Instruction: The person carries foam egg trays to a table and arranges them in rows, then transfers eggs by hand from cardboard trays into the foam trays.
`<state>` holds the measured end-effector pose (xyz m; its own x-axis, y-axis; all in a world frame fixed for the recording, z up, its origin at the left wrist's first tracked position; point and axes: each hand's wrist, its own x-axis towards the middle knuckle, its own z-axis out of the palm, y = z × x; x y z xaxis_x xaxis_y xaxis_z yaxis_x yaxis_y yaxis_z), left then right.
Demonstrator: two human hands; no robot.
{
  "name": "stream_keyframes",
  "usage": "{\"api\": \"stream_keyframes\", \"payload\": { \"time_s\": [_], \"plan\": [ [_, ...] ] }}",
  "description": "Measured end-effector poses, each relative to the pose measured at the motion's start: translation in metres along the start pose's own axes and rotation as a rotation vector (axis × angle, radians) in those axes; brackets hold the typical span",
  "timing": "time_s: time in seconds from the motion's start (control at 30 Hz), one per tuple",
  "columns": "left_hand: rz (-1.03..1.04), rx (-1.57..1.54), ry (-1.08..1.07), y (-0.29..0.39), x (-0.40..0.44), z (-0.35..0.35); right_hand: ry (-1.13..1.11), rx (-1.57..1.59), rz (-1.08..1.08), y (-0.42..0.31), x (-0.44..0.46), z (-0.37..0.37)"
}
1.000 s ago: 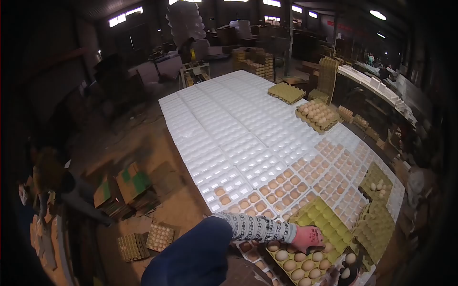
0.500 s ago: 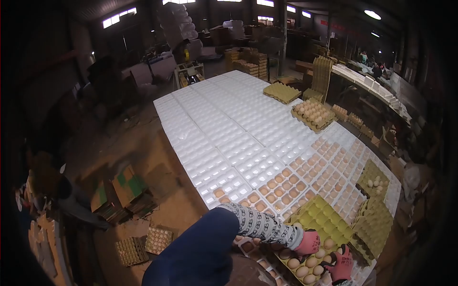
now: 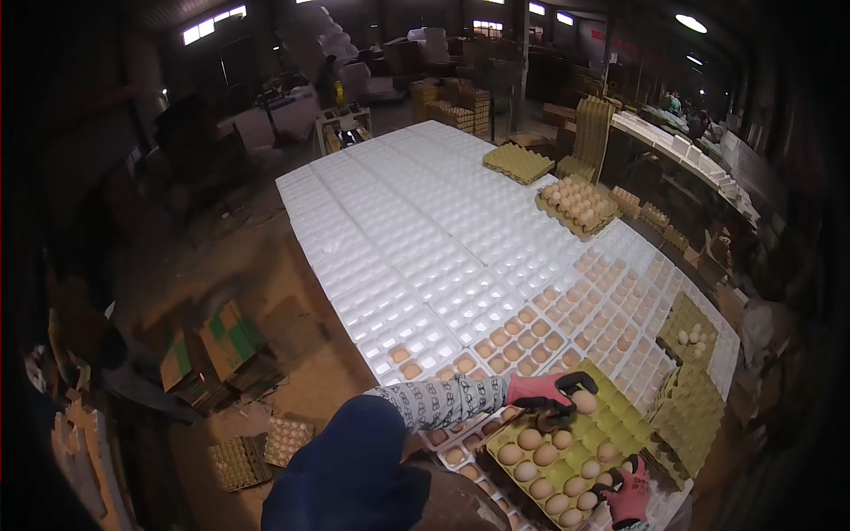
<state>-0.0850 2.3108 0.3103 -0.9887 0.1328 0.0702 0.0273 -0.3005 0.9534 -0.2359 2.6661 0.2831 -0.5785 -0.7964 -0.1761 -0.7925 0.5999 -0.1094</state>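
My left hand (image 3: 542, 391), in a pink glove with black fingers, is above the yellow-green egg tray (image 3: 615, 403). Its fingers curl round a brown egg (image 3: 583, 402); another egg lies partly hidden beneath the hand. My right hand (image 3: 629, 494), gloved alike, is at the tray's near right edge. Its fingers are bent round an egg (image 3: 629, 465) and touch the eggs beside it. Several brown and paler eggs (image 3: 545, 454) sit in the near cups of this tray, while its far cups are bare. White plastic trays (image 3: 390, 257) lie underneath and beyond.
Eggs fill many white compartments (image 3: 531, 341) on the right. Stacked egg trays (image 3: 691, 416) stand at the right edge, and a full egg tray (image 3: 580, 202) sits farther back. Cartons (image 3: 232, 341) and egg trays (image 3: 237, 465) are on the floor at left.
My left hand has moved up and left from the near eggs, with an egg in its fingers. More eggs show in the tray. One more egg shows in the white compartments at left.
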Motion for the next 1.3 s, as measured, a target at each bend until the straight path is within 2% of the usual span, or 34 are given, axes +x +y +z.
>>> {"api": "stream_keyframes", "payload": {
  "time_s": [0.07, 0.1, 0.13, 0.17, 0.2, 0.23, 0.27, 0.3, 0.4, 0.43, 0.47, 0.57, 0.63, 0.7, 0.73, 0.83, 0.87, 0.9, 0.93, 0.97, 1.03, 1.13, 1.17, 1.23, 1.3],
  "plan": [
    [0.043, 0.030, 0.043, 0.014, -0.016, 0.002, 0.092, 0.078, -0.010, -0.008, 0.012, -0.007],
    [0.088, 0.190, 0.019, 0.002, -0.011, -0.011, 0.119, 0.117, 0.023, -0.011, 0.008, -0.009],
    [-0.007, 0.344, -0.005, 0.019, -0.014, -0.007, 0.127, 0.128, -0.008, -0.016, 0.006, -0.014],
    [0.194, 0.615, 0.018, -0.001, -0.009, -0.019, 0.188, 0.141, -0.037, -0.012, 0.004, -0.006],
    [0.089, 0.742, 0.126, 0.015, -0.017, -0.002, 0.197, 0.173, -0.053, -0.009, 0.004, -0.002],
    [-0.063, 0.856, 0.131, 0.023, -0.015, 0.005, 0.198, 0.151, -0.048, -0.015, 0.001, -0.011],
    [0.057, 1.145, 0.114, 0.027, -0.016, 0.008, 0.174, 0.199, -0.026, -0.017, 0.000, -0.016],
    [0.110, 1.265, 0.083, 0.019, -0.013, 0.007, 0.167, 0.220, -0.044, -0.016, -0.001, -0.021],
    [0.075, 1.540, -0.093, 0.014, -0.010, 0.021, 0.112, 0.516, 0.074, -0.017, -0.006, -0.038],
    [0.068, 1.627, -0.141, 0.013, -0.011, 0.023, 0.131, 0.750, 0.137, -0.010, -0.009, -0.034],
    [0.173, 1.626, -0.135, 0.005, -0.008, 0.021, 0.148, 0.927, 0.158, 0.004, -0.009, -0.029],
    [0.171, 1.796, -0.077, 0.004, -0.004, 0.016, 0.258, 1.386, 0.336, 0.017, -0.005, -0.022],
    [0.011, 1.798, -0.198, 0.011, -0.010, 0.012, 0.173, 1.485, 0.223, -0.002, 0.013, -0.041],
    [0.056, 1.774, -0.254, 0.010, -0.011, 0.008, 0.231, 1.396, 0.181, -0.026, 0.034, -0.046],
    [-0.007, 1.726, -0.286, 0.013, -0.011, 0.009, 0.199, 1.412, 0.130, -0.043, 0.046, -0.053],
    [0.058, 1.093, -0.017, 0.005, -0.031, -0.014, 0.068, 1.492, 0.017, -0.099, 0.094, -0.070],
    [0.007, 0.846, 0.123, 0.006, -0.044, -0.029, 0.003, 1.537, 0.007, -0.115, 0.119, -0.069],
    [0.128, 0.716, 0.254, -0.001, -0.063, -0.052, -0.063, 1.578, 0.000, -0.131, 0.143, -0.069],
    [-0.020, 0.313, 0.387, -0.003, -0.084, -0.079, -0.232, 1.637, -0.061, -0.160, 0.171, -0.077],
    [-0.048, -0.205, 0.412, -0.029, -0.119, -0.121, -0.404, 1.565, -0.054, -0.182, 0.202, -0.076],
    [0.012, 0.184, 0.715, -0.032, -0.148, -0.153, -0.272, 1.197, -0.192, -0.245, 0.256, -0.049],
    [-0.254, -0.341, 0.825, -0.063, -0.164, -0.216, -0.067, 0.445, -0.299, -0.311, 0.329, 0.019],
    [-0.285, -0.244, 0.789, -0.061, -0.160, -0.219, -0.045, 0.248, -0.375, -0.322, 0.347, 0.040],
    [-0.240, -0.055, 0.813, -0.077, -0.162, -0.240, -0.200, 0.188, -0.354, -0.334, 0.378, 0.063],
    [-0.215, -0.043, 0.869, -0.050, -0.153, -0.245, -0.174, 0.361, -0.192, -0.341, 0.395, 0.053]
  ]
}}
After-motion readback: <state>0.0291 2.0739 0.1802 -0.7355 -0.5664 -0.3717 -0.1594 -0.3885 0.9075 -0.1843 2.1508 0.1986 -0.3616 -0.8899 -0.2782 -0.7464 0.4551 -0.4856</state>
